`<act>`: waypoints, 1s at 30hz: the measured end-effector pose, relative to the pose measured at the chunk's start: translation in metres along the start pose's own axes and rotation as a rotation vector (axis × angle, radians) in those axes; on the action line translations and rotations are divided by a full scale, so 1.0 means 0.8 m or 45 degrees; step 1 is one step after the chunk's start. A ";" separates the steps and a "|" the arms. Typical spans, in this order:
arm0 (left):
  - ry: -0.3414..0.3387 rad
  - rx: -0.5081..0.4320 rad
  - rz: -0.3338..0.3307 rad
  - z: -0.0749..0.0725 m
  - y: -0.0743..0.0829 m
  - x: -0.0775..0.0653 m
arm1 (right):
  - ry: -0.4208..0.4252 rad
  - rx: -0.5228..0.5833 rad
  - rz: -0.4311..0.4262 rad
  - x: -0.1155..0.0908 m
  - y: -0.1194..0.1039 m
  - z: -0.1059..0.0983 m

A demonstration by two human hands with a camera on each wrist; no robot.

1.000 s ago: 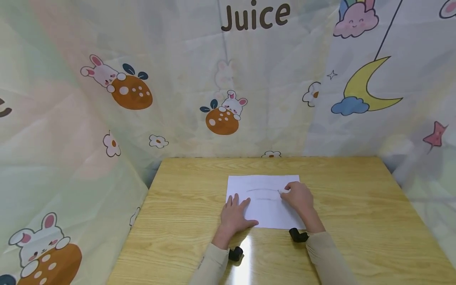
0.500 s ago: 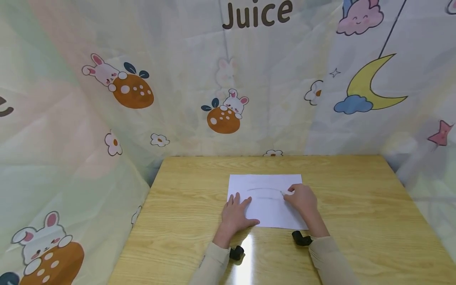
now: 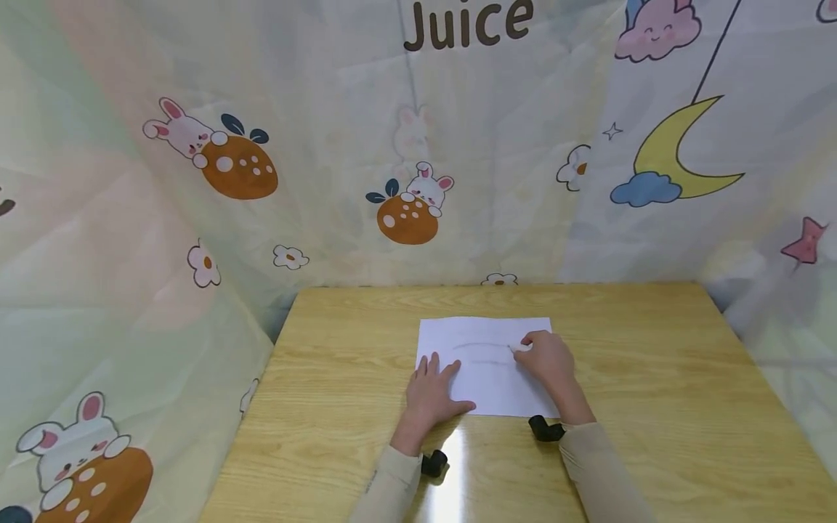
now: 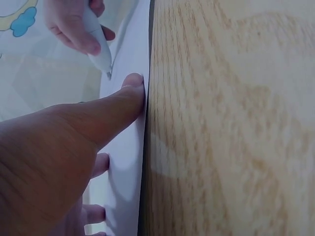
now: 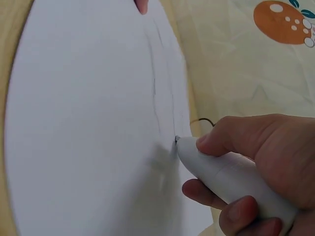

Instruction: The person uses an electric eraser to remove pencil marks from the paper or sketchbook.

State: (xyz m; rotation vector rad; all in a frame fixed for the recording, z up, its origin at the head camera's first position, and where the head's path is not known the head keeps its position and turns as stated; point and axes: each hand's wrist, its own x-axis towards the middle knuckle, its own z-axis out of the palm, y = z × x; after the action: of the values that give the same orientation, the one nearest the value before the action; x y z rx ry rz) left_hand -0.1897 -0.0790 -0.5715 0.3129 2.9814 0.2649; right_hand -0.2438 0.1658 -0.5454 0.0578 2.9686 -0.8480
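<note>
A white sheet of paper (image 3: 503, 396) lies on the wooden table. My left hand (image 3: 431, 396) rests with fingers spread on its near left part; in the left wrist view the thumb (image 4: 123, 101) touches the paper along its near edge. In my right hand (image 3: 551, 361) I hold a thick white pen (image 5: 231, 177), its body tapering to a small dark tip. That tip meets the paper at the right end of a faint grey curved line (image 3: 480, 345). A second, fainter line (image 3: 489, 362) runs below it. My right palm covers the rear of the pen.
The wooden table (image 3: 654, 378) spreads out around the sheet. A printed cloth (image 3: 340, 145) hangs behind the table and along its sides. Black wrist devices, one on the left sleeve (image 3: 434, 463) and one on the right sleeve (image 3: 546, 428), sit just above the tabletop.
My right hand, with the pen, shifts slightly right and then back left along the upper line. The left hand keeps its place on the paper. The head view drifts a little.
</note>
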 end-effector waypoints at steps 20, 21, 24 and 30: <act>-0.045 -0.007 -0.002 -0.011 0.002 0.002 | 0.024 -0.010 0.022 -0.001 -0.007 0.004; -0.040 -0.001 -0.004 -0.010 0.002 0.003 | 0.033 -0.010 0.007 0.000 -0.008 0.004; -0.026 0.015 -0.006 -0.011 0.002 0.002 | 0.032 0.006 0.007 -0.003 -0.009 0.004; -0.031 -0.006 0.005 -0.010 -0.001 0.001 | 0.034 0.016 0.072 -0.011 -0.009 0.006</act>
State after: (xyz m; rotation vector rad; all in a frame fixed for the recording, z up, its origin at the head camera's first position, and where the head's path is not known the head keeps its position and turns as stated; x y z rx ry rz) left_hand -0.1918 -0.0808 -0.5640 0.3196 2.9559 0.2666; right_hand -0.2352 0.1566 -0.5453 0.1539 2.9706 -0.8658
